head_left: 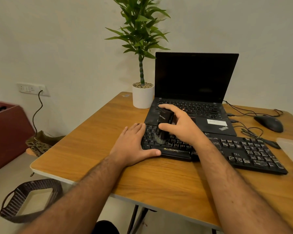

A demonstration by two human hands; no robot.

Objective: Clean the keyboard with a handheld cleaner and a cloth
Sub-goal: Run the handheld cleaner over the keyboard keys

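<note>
Right on the brown wooden table (98,142), in front of the open black laptop with the dark screen (195,78): a long black keyboard with white letters (250,152), lying flat, its back edge just beside the laptop's front edge.

Over the keyboard's left part: right hand (183,125), fingers and thumb curled round a small black handheld cleaner (165,119). Holding it upright, a bit tilted. At the cleaner's bottom end, a dark brush (158,138), down on the keys or just above them; cannot tell which, since blurred.

At the keyboard's left end: left hand (134,146), flat, fingers straight and close together, lying along the left edge, thumb pressed against the front edge. Holding nothing, just resting there.

Left of the laptop, touching or almost touching its corner: a round white pot with small stones and a tall green leafy plant (142,97).

Right of the laptop: a black computer mouse (269,123) on the table, with thin black cables (247,112) running between the two.

Right of the keyboard, at the table's edge: part of a pale see-through plastic tub (291,149), cut off by the frame.

Down on the floor, left of the table: a dark woven basket with handles (30,200), a reddish-brown box (8,132), and a white wall socket (33,89) with a dark cord hanging down.
</note>
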